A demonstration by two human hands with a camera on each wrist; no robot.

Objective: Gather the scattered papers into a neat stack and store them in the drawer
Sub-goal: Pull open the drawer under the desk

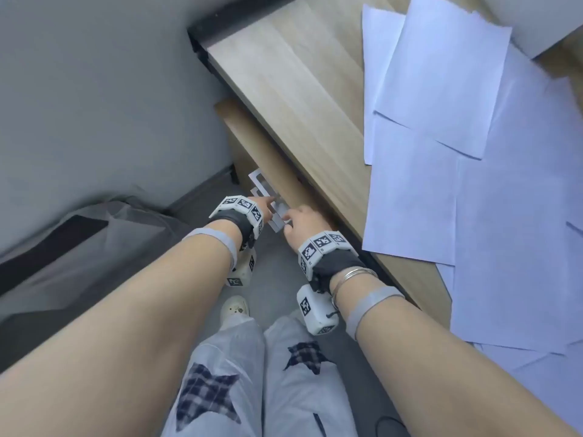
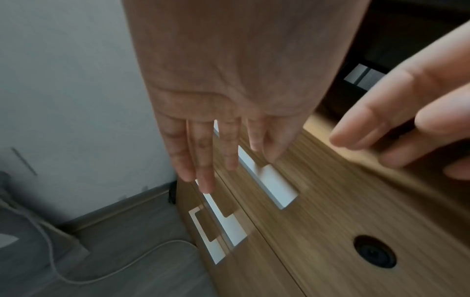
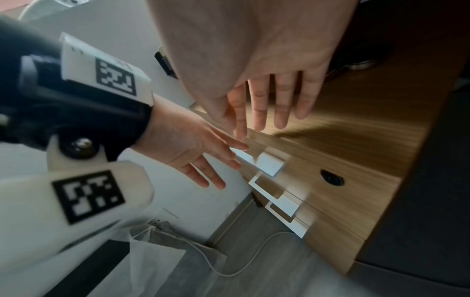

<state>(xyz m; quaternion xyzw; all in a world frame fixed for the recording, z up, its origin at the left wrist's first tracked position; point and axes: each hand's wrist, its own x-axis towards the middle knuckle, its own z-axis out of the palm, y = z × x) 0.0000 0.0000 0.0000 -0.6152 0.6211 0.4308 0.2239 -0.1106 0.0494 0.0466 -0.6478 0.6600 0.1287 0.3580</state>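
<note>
L hand [image 2: 226, 84] flat, fingers [image 2: 203, 160] straight and spread a little, holding nothing, tips at the top drawer [image 2: 292, 201] front by its silver handle [image 2: 269, 180]; contact can't be told. R hand [image 3: 267, 60] also flat, fingers straight, nothing held, just beside the L, over the same drawer front under the desk [image 1: 284, 74] edge. Drawers look closed. Papers [image 1: 457, 121] lie loose and overlapping on the desk top, toward its right side.
</note>
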